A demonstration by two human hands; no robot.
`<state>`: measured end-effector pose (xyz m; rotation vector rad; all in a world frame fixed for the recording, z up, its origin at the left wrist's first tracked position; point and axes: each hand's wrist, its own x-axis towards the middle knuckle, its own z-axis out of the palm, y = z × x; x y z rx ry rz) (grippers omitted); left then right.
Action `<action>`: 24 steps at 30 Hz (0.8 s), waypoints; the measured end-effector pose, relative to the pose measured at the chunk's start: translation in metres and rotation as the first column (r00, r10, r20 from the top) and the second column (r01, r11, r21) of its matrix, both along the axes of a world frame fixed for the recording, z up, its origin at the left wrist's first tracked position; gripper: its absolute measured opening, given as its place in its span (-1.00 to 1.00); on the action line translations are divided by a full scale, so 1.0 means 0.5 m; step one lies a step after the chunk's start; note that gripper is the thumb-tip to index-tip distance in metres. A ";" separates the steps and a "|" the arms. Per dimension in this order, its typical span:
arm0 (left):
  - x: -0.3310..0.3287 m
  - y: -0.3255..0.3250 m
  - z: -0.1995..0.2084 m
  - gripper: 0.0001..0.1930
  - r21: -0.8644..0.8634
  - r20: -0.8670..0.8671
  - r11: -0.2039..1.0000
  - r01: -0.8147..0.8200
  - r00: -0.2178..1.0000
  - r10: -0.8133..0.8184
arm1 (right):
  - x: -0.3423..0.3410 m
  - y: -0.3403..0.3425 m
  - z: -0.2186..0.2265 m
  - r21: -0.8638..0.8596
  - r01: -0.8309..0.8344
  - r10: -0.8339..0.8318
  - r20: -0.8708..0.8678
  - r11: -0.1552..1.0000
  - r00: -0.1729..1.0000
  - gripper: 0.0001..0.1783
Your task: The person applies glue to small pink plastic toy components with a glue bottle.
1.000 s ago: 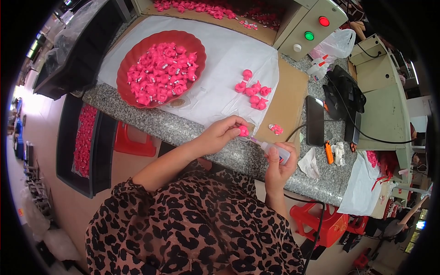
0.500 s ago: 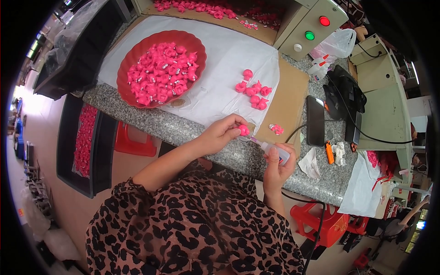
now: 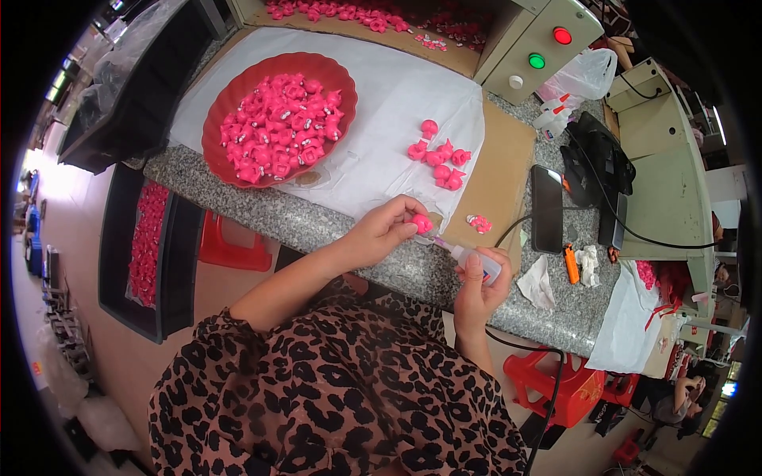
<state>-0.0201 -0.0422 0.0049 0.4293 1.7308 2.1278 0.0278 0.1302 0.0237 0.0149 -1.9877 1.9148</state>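
Observation:
Between thumb and fingers, my left hand (image 3: 390, 230) pinches a small pink figurine (image 3: 421, 224) above the table's near edge. My right hand (image 3: 482, 290) is wrapped round a small white glue bottle (image 3: 479, 265), tilted so its thin nozzle points at the figurine's lower side. Whether the tip touches it is too small to tell. Beyond my hands, several loose pink figurines (image 3: 440, 159) lie on a white sheet (image 3: 381, 95). A little pile of tiny pink and white pieces (image 3: 479, 224) rests on cardboard (image 3: 494, 186) to the right.
A red scalloped bowl (image 3: 213, 119) heaped with pink figurines stands at the left. On the right lie a phone (image 3: 547, 210), an orange lighter (image 3: 571, 265), crumpled tissue (image 3: 536, 284) and a black cable. A machine housing with coloured buttons (image 3: 537, 61) borders the far side.
Both hands hold nearly the same place, the nozzle still at the figurine. A person in the far right background has shifted posture.

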 end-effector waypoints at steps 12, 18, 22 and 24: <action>-0.001 0.009 -0.020 -0.77 0.166 -0.030 0.986 -0.034 0.999 0.039 | 0.004 -0.011 -0.001 -0.066 0.029 -0.029 0.001 0.997 1.000 -0.85; -0.001 0.011 -0.021 -0.76 0.160 -0.035 0.986 -0.054 0.998 0.061 | 0.004 -0.012 -0.006 -0.027 0.007 -0.008 -0.016 1.000 1.000 -0.85; -0.001 0.010 -0.020 -0.76 0.166 -0.023 0.985 -0.055 0.998 0.060 | 0.004 -0.012 -0.005 -0.030 0.013 -0.014 -0.011 0.999 1.000 -0.85; -0.001 0.010 -0.019 -0.76 0.163 -0.027 0.985 -0.057 0.998 0.063 | 0.004 -0.010 -0.006 -0.019 0.018 -0.019 -0.013 1.000 1.000 -0.85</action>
